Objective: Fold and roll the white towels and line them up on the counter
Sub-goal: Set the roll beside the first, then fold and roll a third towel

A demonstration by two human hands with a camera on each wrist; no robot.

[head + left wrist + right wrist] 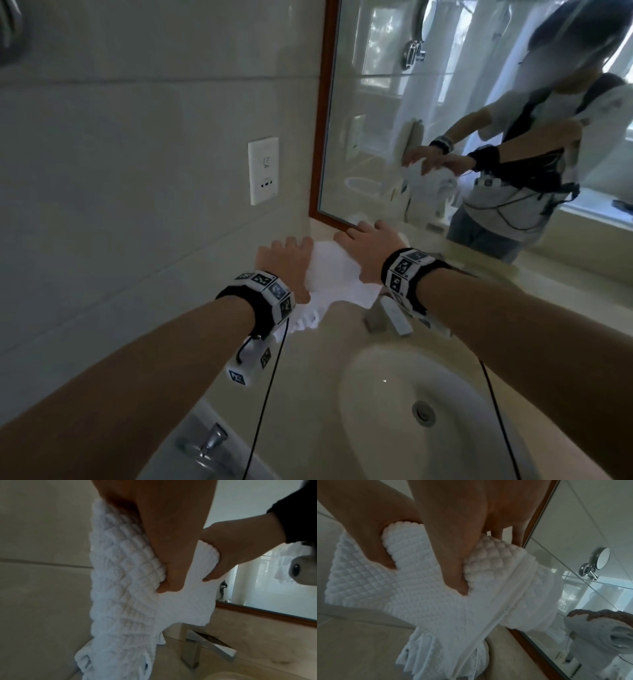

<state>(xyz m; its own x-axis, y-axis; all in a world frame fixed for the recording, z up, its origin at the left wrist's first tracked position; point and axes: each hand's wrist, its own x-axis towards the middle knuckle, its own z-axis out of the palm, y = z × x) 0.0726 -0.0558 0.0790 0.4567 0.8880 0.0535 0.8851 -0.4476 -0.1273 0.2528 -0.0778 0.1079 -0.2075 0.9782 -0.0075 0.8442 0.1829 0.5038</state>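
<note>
A white waffle-weave towel is held up over the back left corner of the counter, close to the mirror. My left hand grips its left side, thumb pressed into the front of the cloth. My right hand grips its right side, with the thumb in front and the fingers behind. In the right wrist view the towel is bunched into a thick roll by the mirror. Its lower end hangs in folds toward the counter.
A square chrome faucet stands just below my right wrist, behind the oval sink. The wood-framed mirror runs along the back right. A wall outlet sits on the tiled wall to the left. A cabinet knob is at the bottom.
</note>
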